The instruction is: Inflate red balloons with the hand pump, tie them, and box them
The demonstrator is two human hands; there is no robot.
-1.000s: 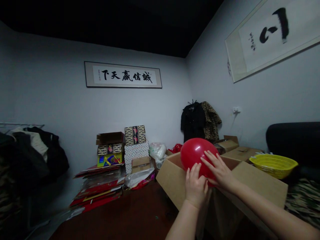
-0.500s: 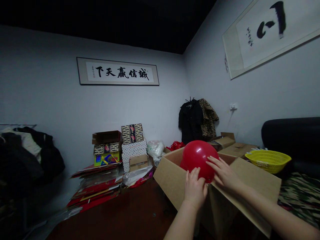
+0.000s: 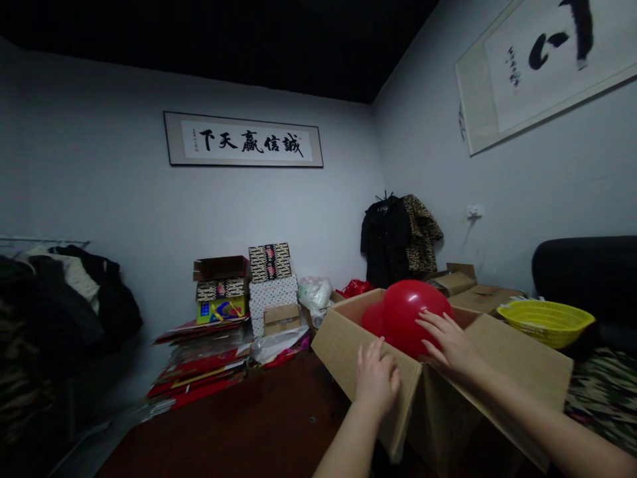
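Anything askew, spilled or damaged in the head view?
One thing: the stack of flat items left of centre looks askew, its layers jutting out unevenly. I see no spill or obvious damage around the red balloon or the open cardboard box.

Two red balloons [image 3: 408, 312], one yellow basket [image 3: 552, 336]

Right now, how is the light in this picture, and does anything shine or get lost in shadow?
Head view: dim overall, with the ceiling nearly black; head view: a small white glare on the nearer red balloon; head view: the dark clothes at far left sink into shadow, their detail hard to make out.
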